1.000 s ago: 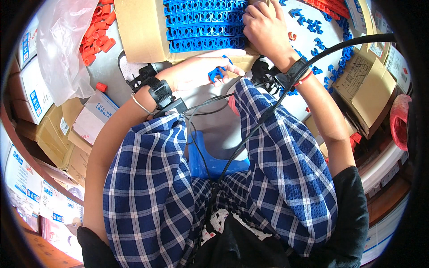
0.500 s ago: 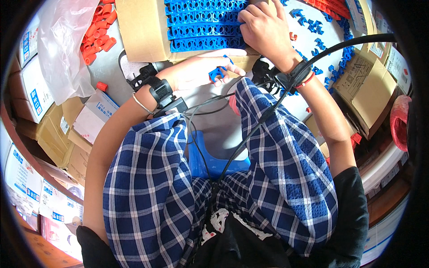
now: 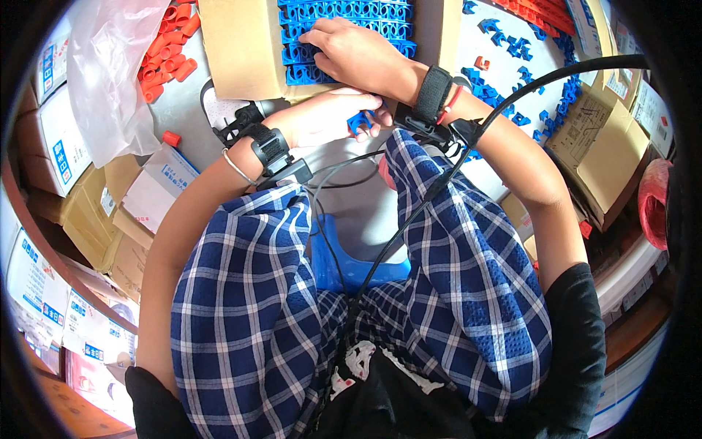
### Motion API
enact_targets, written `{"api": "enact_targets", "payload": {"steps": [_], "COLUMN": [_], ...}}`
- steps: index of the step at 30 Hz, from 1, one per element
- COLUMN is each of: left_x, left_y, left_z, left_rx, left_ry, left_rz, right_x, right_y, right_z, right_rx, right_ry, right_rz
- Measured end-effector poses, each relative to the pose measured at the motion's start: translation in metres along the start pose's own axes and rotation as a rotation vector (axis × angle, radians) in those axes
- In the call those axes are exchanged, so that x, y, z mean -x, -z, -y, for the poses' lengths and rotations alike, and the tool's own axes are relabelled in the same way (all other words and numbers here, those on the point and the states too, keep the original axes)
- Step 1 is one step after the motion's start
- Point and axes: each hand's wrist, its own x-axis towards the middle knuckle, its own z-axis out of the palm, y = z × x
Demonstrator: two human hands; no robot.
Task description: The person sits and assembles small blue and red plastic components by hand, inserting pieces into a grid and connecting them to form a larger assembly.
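A cardboard box (image 3: 245,44) stands in front of me, holding tight rows of blue plastic pipe clips (image 3: 306,75). My right hand (image 3: 355,57) lies over these rows from the right, its fingers bent down onto the clips at the left part of the box. Whatever its fingertips grip is hidden beneath them. Close to the box's near edge, below my right wrist, my left hand (image 3: 333,119) holds a few loose blue clips (image 3: 358,123) in curled fingers.
Red pipe fittings (image 3: 170,62) lie at the far left beside a clear plastic bag (image 3: 110,80). Loose blue clips (image 3: 518,47) are scattered at the right. A black cable (image 3: 439,190) crosses my lap and right forearm. Opened cartons (image 3: 596,150) stand on both sides.
My right hand has moved left across the rows, from the box's right edge to its left part. My left hand stays near the front edge with its clips, fingers more curled.
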Motion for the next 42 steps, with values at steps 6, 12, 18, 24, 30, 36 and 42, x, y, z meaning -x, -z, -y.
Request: {"api": "enact_targets", "payload": {"steps": [6,12,18,24,30,36,42], "left_x": [0.003,0.002,0.003,0.003,0.004,0.004,0.002], "left_y": [0.002,-0.002,0.000,-0.002,-0.002,-0.001,0.002], "left_z": [0.000,0.000,-0.002,-0.004,-0.002,0.000,0.000], "left_rx": [-0.005,0.020,0.011,-0.004,-0.016,0.001,-0.022], "left_ry": [0.018,-0.007,0.009,0.022,0.025,0.034,0.041], "left_rz": [-0.017,-0.042,-0.041,-0.055,-0.061,-0.059,-0.065], "right_x": [-0.004,-0.009,-0.011,-0.012,-0.013,-0.015,-0.016], "right_y": [-0.007,-0.007,-0.008,-0.007,-0.011,-0.005,-0.005], "right_z": [-0.001,-0.006,-0.004,-0.007,-0.011,-0.005,-0.001], "right_rx": [0.027,0.013,0.002,0.006,-0.063,-0.022,0.012], "right_ry": [-0.005,0.016,0.006,0.020,0.035,-0.027,-0.014], "right_rz": [0.001,-0.036,-0.053,-0.098,-0.132,-0.061,-0.121]}}
